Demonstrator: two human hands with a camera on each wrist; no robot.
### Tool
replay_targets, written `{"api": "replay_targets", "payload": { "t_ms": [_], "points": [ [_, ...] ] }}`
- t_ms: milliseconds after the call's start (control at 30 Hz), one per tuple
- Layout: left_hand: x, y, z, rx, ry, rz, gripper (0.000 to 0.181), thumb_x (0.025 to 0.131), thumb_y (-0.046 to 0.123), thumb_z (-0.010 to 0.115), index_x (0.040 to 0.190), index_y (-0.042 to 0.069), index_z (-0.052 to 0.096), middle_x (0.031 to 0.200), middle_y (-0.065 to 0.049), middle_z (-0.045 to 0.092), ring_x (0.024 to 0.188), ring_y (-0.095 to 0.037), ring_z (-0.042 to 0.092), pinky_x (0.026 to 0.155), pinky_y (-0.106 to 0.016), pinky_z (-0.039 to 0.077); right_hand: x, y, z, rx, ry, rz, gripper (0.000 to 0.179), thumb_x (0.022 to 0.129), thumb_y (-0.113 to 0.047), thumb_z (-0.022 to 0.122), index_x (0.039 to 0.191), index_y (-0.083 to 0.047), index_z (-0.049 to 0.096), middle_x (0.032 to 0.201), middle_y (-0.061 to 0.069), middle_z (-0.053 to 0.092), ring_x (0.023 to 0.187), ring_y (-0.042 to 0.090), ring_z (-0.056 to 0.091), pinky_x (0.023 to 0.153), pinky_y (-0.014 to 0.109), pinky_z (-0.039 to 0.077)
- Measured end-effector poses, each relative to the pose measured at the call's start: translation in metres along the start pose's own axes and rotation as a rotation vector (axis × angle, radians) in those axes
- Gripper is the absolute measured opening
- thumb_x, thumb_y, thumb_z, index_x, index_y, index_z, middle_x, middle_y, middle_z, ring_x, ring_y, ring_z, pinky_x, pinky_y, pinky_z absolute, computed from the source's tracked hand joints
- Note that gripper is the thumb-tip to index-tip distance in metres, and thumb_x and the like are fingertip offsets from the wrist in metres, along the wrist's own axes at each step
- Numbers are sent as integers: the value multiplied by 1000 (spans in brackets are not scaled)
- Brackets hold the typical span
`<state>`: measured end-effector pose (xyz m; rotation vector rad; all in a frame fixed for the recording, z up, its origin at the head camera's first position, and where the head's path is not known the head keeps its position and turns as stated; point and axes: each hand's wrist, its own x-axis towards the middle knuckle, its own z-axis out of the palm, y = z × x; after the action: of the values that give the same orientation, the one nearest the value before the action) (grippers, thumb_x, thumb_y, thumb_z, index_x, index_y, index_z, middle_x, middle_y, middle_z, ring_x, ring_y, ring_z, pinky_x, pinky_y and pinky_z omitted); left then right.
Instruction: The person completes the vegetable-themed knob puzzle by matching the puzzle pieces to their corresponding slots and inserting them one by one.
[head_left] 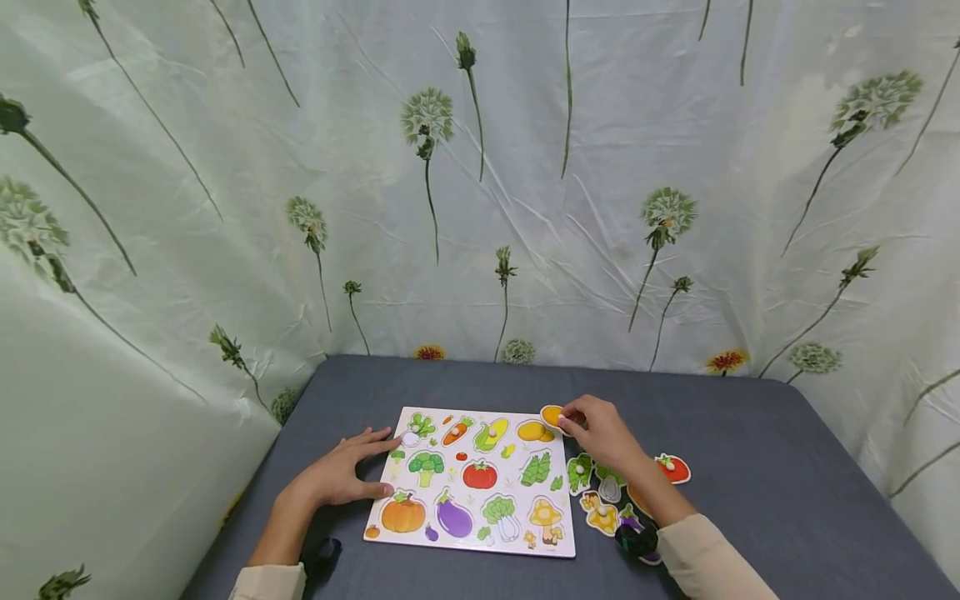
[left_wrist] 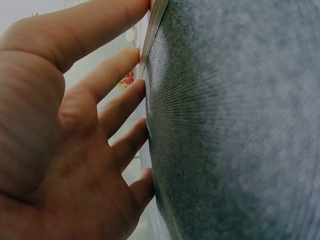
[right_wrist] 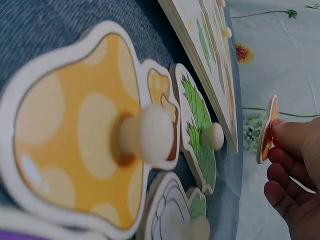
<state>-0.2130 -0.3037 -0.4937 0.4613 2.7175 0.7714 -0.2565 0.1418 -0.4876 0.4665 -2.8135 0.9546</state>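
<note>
Over the far right corner of the board (head_left: 510,479), a yellow piece (head_left: 551,415) is pinched between the thumb and fingers of the right hand (head_left: 602,433). The piece lies at the tips of that hand, on its left side, close to the board's printed yellow picture (head_left: 533,431). The left hand (head_left: 337,473) grasps nothing: its fingers are spread, thumb and index finger at the board's left edge. Nearer the person than the right hand, beside the board's right edge, a mushroom piece (head_left: 601,515) and an asparagus piece (head_left: 580,474) lie on the surface (head_left: 787,475); a tomato piece (head_left: 673,469) lies to the right of the forearm.
</note>
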Motion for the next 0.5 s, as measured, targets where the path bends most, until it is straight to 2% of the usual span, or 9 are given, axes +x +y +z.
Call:
{"api": "replay_targets", "payload": {
  "t_ms": [267, 500],
  "points": [
    [1, 0, 1, 7, 5, 0, 86, 78, 50, 85, 152, 18, 54, 165, -15, 39, 155, -49, 22, 121, -75, 10, 4, -4, 10, 11, -19, -31, 10, 95, -16, 75, 103, -10, 76, 95, 0, 67, 81, 8, 59, 70, 26, 53],
    [4, -4, 3, 15, 6, -6, 87, 78, 54, 83, 152, 20, 53, 165, -14, 38, 156, -48, 22, 121, -74, 10, 7, -10, 18, 10, -34, -37, 9, 95, -17, 75, 101, -11, 77, 92, -3, 66, 78, 7, 55, 67, 25, 49]
  ]
}}
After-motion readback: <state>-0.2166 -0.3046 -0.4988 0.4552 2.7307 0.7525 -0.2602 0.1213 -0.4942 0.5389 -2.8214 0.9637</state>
